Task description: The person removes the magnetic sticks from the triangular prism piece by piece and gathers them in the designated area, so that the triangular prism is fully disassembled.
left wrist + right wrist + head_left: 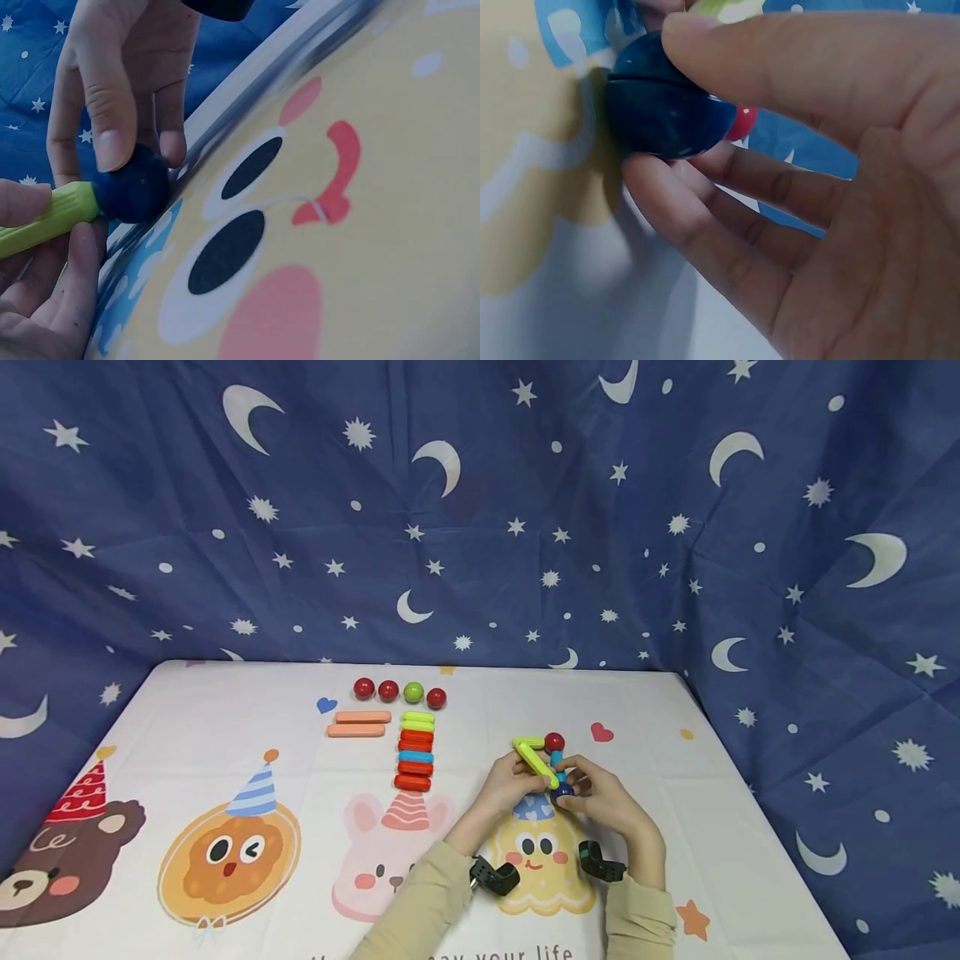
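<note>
Just right of centre in the lower half of the head view, both hands work on a small build of sticks and balls over the counter (pixel 225 710). The right hand (pixel 611 802) pinches a dark blue ball (pixel 664 101) between thumb and fingertips; the right wrist view shows the thumb laid across the top of the ball and the fingers curled beneath it. The left hand (pixel 506 785) pinches a yellow-green stick (pixel 45 219), whose end touches the dark blue ball in the left wrist view. In the head view a red ball (pixel 554 742) sits at the top of the build, with a light blue stick (pixel 557 764) running down from it; how these join is hard to make out, since the fingers cover the lower part.

Left of the hands, near the frame's centre, lies a stack of sticks (pixel 415 751) in yellow-green, red and light blue. Two orange sticks (pixel 358 723) lie side by side just left of that stack. Above them is a row of four balls (pixel 400 692), three red and one green. The counter cover bears cartoon animals in party hats.
</note>
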